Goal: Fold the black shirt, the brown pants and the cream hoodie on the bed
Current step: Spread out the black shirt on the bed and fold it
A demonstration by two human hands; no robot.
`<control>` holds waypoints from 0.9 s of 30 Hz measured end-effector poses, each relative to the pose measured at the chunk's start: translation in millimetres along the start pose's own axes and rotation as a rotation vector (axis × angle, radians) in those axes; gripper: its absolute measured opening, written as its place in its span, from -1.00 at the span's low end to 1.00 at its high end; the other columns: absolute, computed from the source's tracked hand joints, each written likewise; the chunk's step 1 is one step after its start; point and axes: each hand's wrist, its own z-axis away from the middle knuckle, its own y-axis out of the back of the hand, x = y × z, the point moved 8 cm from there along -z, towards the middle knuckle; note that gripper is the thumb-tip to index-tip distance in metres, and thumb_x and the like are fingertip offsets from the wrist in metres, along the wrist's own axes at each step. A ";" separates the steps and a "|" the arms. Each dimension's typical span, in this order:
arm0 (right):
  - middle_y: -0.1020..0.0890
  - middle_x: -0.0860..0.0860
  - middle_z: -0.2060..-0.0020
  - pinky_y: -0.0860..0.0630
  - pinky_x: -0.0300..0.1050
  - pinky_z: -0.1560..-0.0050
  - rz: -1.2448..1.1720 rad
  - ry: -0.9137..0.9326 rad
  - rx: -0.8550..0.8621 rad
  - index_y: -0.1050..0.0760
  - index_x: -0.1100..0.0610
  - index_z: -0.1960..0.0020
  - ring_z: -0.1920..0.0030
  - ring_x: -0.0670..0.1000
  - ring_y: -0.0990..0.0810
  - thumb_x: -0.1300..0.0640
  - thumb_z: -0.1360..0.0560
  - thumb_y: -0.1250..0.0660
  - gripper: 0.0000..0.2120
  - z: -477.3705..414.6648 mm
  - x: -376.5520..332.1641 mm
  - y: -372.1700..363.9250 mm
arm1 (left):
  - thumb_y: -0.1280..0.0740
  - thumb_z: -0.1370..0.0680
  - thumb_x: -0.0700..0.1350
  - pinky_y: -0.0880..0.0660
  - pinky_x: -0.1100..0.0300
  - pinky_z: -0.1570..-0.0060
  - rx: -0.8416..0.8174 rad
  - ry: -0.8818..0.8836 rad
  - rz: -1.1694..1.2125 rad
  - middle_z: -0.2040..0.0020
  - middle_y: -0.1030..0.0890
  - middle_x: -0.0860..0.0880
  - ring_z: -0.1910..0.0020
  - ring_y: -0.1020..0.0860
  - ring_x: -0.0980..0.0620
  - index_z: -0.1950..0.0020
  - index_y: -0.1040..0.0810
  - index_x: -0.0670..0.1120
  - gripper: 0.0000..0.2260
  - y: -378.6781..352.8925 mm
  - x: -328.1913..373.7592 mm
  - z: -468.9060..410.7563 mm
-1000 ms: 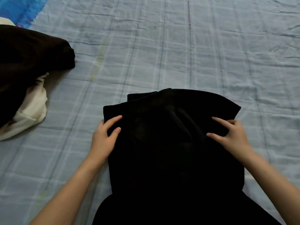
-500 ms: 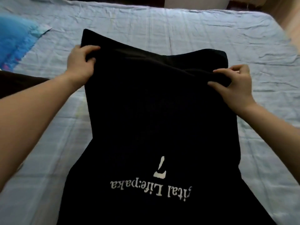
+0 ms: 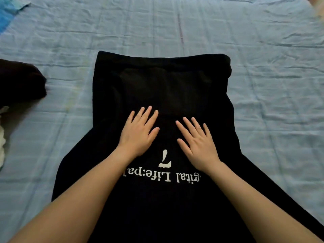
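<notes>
The black shirt (image 3: 163, 81) lies spread lengthwise on the bed (image 3: 263, 85), its sides folded in, white lettering upside down near me. My left hand (image 3: 138, 132) lies flat on the shirt's middle with straight fingers. My right hand (image 3: 198, 142) presses flat beside it, a little to the right. At the left edge the dark brown pants (image 3: 19, 83) lie bunched up. A bit of the cream hoodie (image 3: 2, 137) shows under them at the frame's edge.
The bed is covered by a wrinkled light blue checked sheet. A bright blue cloth (image 3: 8, 13) sits at the far left corner. Bare sheet stretches beyond the shirt and to its right.
Both hands let go of the shirt's top corners after lifting and laying it out farther on the bed. They now lie flat on its middle.
</notes>
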 end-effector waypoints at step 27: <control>-0.43 0.13 -0.35 -0.46 0.04 -0.30 -0.512 -0.097 0.092 -0.37 0.09 -0.47 -0.31 0.12 -0.44 -0.02 -0.56 -0.27 -0.50 322.5 -147.8 11.3 | -0.28 -0.56 0.00 -0.30 -0.03 -0.41 0.185 0.567 0.728 -0.45 -0.36 -0.11 -0.43 -0.34 -0.08 -0.49 -0.31 -0.14 -0.47 34.3 26.5 405.8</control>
